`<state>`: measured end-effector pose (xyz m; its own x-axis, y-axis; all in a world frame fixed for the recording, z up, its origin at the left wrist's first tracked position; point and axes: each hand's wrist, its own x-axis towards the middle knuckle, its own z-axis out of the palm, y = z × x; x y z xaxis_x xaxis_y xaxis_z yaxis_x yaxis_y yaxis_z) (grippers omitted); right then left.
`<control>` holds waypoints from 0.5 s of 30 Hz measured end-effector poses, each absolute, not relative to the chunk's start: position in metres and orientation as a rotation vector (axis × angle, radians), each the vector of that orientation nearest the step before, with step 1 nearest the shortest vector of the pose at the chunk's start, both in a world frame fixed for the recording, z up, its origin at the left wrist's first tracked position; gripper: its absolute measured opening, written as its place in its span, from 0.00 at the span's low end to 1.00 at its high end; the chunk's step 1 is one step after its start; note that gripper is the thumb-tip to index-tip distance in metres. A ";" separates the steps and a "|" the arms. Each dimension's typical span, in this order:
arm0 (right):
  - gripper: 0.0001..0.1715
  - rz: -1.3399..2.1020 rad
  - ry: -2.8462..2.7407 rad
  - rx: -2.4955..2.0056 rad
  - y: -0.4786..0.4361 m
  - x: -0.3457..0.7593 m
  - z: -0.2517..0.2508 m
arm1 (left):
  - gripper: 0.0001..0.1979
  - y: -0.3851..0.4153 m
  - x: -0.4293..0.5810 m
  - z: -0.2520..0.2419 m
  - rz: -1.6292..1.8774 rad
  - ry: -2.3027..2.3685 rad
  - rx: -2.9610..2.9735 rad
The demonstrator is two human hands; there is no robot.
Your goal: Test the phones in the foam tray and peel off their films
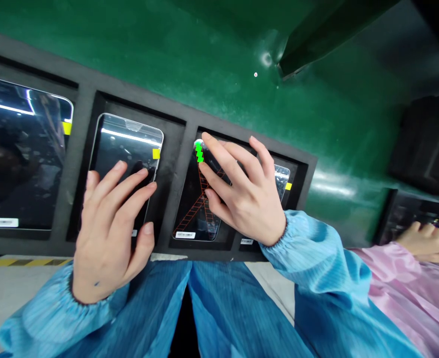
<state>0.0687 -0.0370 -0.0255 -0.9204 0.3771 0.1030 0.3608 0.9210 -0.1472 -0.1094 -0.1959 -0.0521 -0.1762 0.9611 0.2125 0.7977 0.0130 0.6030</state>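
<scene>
A dark foam tray (174,149) holds several phones in its pockets. My left hand (111,223) lies flat, fingers stretched, on a dark-screened phone (126,149) with a yellow tab. My right hand (242,189) is spread over the neighbouring phone (197,209), whose screen shows a red cross grid with green squares near the top left corner. The index fingertip touches the screen beside those green squares. Another phone (282,176) with a yellow tab is mostly hidden under my right hand. Both arms wear blue sleeves.
A larger dark phone (18,154) fills the pocket at far left. The tray rests on a green belt (242,74). At right another person's hand (428,238) in a pink sleeve rests near a second dark tray (409,209). Yellow-black tape (18,261) runs along the near edge.
</scene>
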 end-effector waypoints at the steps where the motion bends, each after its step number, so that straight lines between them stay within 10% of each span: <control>1: 0.18 0.165 -2.952 -0.568 -0.038 0.069 -0.025 | 0.33 -0.196 -0.110 -0.052 0.915 2.030 1.827; 15: 0.16 0.081 -2.936 -0.575 -0.054 0.078 -0.024 | 0.31 -0.196 -0.110 -0.055 0.945 2.036 1.854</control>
